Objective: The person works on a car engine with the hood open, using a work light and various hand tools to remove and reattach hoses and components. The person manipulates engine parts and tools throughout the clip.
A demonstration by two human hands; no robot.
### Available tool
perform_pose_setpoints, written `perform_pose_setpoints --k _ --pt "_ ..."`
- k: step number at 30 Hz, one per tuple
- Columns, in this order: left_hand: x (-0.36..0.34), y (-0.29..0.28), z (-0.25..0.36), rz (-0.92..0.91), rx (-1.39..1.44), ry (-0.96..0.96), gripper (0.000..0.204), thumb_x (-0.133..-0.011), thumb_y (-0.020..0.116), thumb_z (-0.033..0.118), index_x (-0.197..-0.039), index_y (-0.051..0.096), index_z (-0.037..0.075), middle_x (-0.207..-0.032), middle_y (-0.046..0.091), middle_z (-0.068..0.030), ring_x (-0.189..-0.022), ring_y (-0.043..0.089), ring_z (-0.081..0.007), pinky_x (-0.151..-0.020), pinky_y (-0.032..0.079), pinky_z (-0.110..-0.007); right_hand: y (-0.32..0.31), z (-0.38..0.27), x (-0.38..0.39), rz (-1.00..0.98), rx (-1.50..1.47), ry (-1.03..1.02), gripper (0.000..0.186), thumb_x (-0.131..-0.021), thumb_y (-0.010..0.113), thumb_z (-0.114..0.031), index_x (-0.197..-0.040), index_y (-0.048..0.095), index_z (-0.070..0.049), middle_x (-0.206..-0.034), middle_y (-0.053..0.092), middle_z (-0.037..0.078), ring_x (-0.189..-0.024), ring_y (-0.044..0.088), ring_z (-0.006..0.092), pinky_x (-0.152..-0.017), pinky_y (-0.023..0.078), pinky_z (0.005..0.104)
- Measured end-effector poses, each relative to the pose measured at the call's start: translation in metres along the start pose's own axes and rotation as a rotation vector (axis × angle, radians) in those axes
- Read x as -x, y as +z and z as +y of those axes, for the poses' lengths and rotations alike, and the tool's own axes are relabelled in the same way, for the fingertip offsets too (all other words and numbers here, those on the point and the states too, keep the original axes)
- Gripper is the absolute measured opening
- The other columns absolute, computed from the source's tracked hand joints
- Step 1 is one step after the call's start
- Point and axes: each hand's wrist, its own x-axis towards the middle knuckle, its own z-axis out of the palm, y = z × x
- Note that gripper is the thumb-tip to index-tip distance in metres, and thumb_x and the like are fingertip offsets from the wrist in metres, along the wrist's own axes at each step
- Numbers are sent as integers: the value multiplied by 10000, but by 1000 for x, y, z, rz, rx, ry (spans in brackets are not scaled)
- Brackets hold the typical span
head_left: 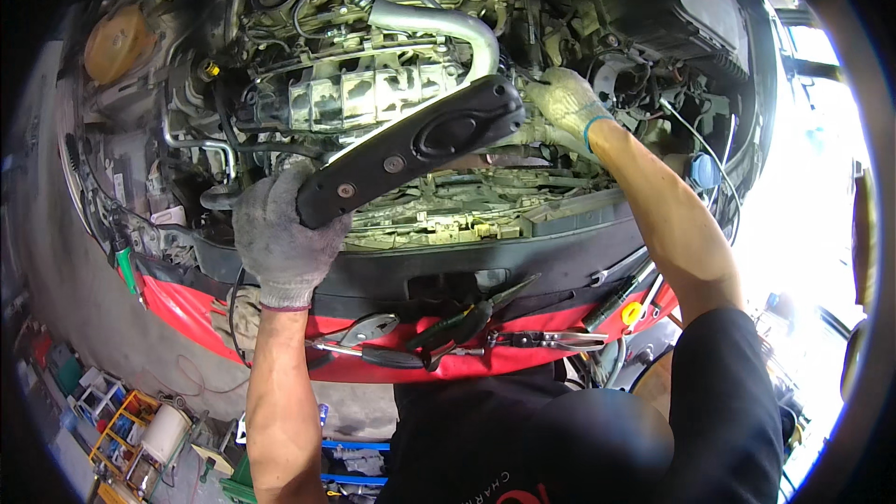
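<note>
My left hand [291, 233], in a grey work glove, is closed round the lower end of a long black work light [411, 151]. The light slants up to the right above the engine [373, 93], and its bright side faces down onto the ribbed metal. My right hand [567, 103], in a pale glove with a blue cuff, reaches into the engine bay just right of the light's far end. Its fingers are bent together at the engine's right side; what they grip, if anything, is hidden. A silver curved pipe [448, 23] rises over the engine near that hand.
A red fender cover [373, 364] drapes the car's front edge. On it lie pliers [369, 329], other hand tools and a spare glove [241, 322]. An orange-brown tank [117, 45] sits far left, a black box [644, 0] far right. A tool cart [131, 434] stands lower left.
</note>
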Motion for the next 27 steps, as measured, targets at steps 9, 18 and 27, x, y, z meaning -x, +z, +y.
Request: perform_pose_setpoints --k 9,18,27 --pt "-5 -8 6 -182 -75 -91 682 -691 856 516 -1201 691 93 -1081 678 -126 -1032 644 -353 -921 502 -479 3 28 15 0 -276 -69 277 -967 569 -278 -944 650 -14 -751 632 133 -650 596 269 -617 487 404" --pt "-5 -2 6 -127 -71 -101 616 -639 900 401 -1160 703 140 -1007 685 -101 -963 662 -335 -851 524 -466 -2 -46 -11 -49 -1165 282 293 -1012 448 -189 -794 585 -50 -598 547 64 -458 460 170 -436 352 339" --pt "-2 -4 6 -115 -90 -115 629 -646 896 410 -1183 698 149 -1029 687 -106 -970 662 -340 -883 517 -470 21 -42 -64 22 -470 3 170 -955 569 -94 -1077 667 -28 -877 695 95 -727 653 194 -582 517 345"
